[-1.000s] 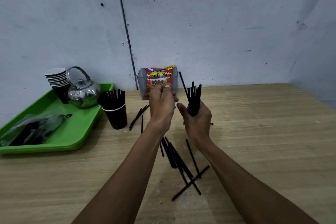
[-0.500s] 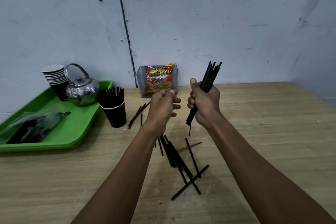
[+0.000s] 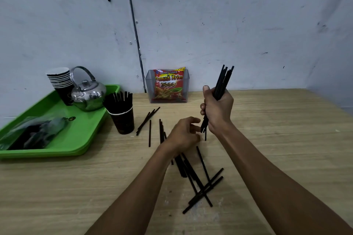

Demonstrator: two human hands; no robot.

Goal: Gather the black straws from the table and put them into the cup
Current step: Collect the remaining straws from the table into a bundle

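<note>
My right hand is raised above the wooden table and shut on a bundle of black straws that slants up to the right. My left hand hovers low beside the bundle's bottom ends with loosely curled fingers and nothing in it. Several loose black straws lie crossed on the table below my hands. More loose straws lie near the dark paper cup, which stands left of centre and holds several straws upright.
A green tray at the left carries a metal kettle, a stack of paper cups and a plastic bag. A clear holder with a red snack packet stands against the back wall.
My left hand has dropped from beside the bundle toward the table. My right hand stays up with the bundle, now slightly higher and more upright.
</note>
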